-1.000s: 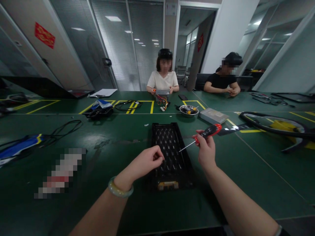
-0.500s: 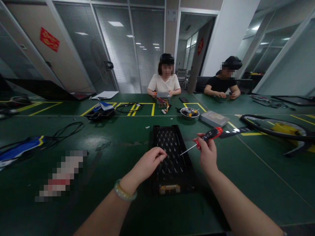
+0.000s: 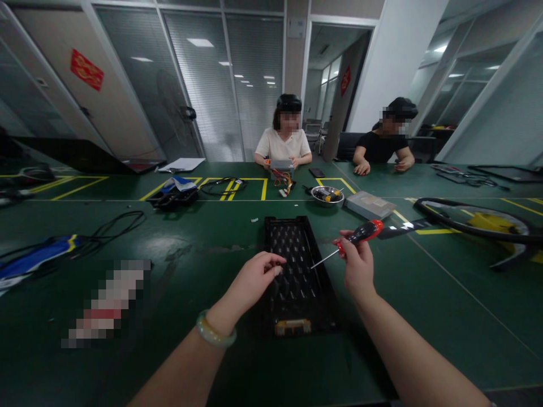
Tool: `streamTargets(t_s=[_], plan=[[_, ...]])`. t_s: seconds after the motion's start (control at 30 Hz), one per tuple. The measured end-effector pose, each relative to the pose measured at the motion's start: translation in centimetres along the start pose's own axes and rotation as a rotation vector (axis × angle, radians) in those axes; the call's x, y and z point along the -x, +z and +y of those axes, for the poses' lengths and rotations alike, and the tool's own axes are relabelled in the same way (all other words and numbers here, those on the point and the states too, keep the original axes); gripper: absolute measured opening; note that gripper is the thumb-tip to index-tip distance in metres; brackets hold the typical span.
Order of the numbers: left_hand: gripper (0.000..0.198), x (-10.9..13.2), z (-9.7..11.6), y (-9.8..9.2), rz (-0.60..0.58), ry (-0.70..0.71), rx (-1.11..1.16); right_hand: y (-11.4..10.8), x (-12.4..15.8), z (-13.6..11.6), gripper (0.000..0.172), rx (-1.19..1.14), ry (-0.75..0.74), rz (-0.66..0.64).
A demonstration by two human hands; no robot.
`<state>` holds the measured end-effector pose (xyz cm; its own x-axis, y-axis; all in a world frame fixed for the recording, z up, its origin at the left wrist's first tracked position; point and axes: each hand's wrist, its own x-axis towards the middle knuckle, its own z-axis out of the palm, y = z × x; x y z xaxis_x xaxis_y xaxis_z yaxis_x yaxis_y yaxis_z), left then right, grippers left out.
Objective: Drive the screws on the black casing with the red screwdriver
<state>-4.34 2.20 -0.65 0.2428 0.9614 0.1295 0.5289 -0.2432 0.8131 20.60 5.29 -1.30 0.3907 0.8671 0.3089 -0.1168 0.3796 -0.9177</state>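
Note:
My right hand (image 3: 357, 265) is closed around a screwdriver (image 3: 360, 233) with a red and black handle. Its metal shaft slants down to the left, the tip over a black panel (image 3: 292, 282) covered in rows of slots or raised shapes. This panel lies on the green table, raised edges around it and an orange-brown part at its near end. Above the panel's left edge is my left hand (image 3: 257, 277), thumb and forefinger brought close together. Whatever is between these fingertips is too small to make out. A green bangle (image 3: 215, 329) circles my left wrist.
Beyond the panel stand a metal bowl (image 3: 327, 196) of small parts and a grey box (image 3: 369, 204). A black-rimmed, wheel-like item (image 3: 479, 217) lies right; a blue item (image 3: 38, 260) with cables lies left. Two people (image 3: 283, 144) sit across the table.
My left thumb and forefinger have parted slightly. My right hand and the screwdriver stay almost still. The person in black has moved one hand on the far side of the table.

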Motion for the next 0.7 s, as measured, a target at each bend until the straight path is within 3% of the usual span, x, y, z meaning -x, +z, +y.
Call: streamTargets(t_s=[0.33, 0.7], plan=[[0.021, -0.07, -0.63, 0.39, 0.041, 0.043, -0.005, -0.01, 0.02, 0.00, 0.027, -0.003, 0.007, -0.004], [0.022, 0.28, 0.18, 0.07, 0.028, 0.088, -0.025, 0.07, 0.05, -0.14, 0.028, 0.002, 0.011, -0.001]])
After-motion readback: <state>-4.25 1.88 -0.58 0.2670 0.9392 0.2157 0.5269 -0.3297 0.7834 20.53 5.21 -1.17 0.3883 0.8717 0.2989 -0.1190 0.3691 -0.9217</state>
